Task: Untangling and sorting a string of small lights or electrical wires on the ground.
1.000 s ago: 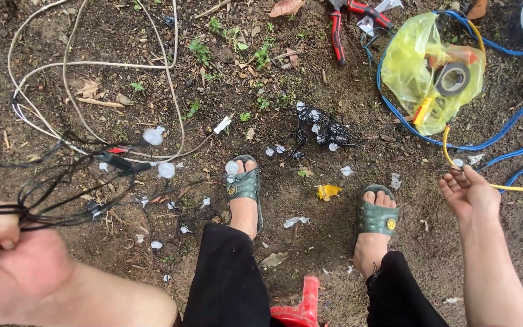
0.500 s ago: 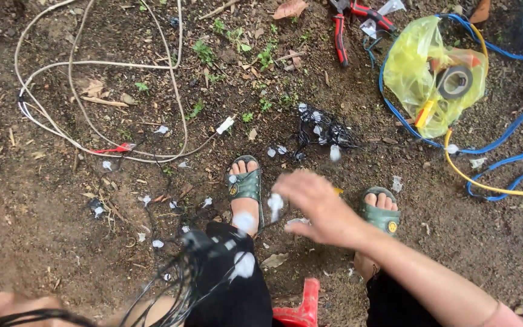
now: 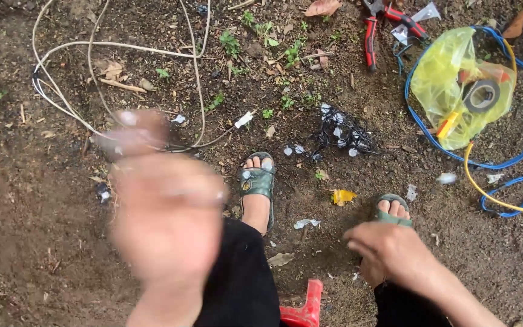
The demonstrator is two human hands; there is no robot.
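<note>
My right hand [image 3: 388, 254] rests loosely curled, empty, over the right sandal [image 3: 393, 209]. The black wire bundle [image 3: 340, 130] lies beyond that sandal, nearer this hand. My left hand [image 3: 164, 212] is blurred; I cannot tell its grip.

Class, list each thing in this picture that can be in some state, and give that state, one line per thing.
left hand: raised near the camera, blurred, grip unclear
right hand: low over the right sandal
pliers: handles spread, on the soil
yellow plastic bag: crumpled, tape roll inside
white cable: loosely looped
black wire bundle: tangled
right sandal: worn
</note>
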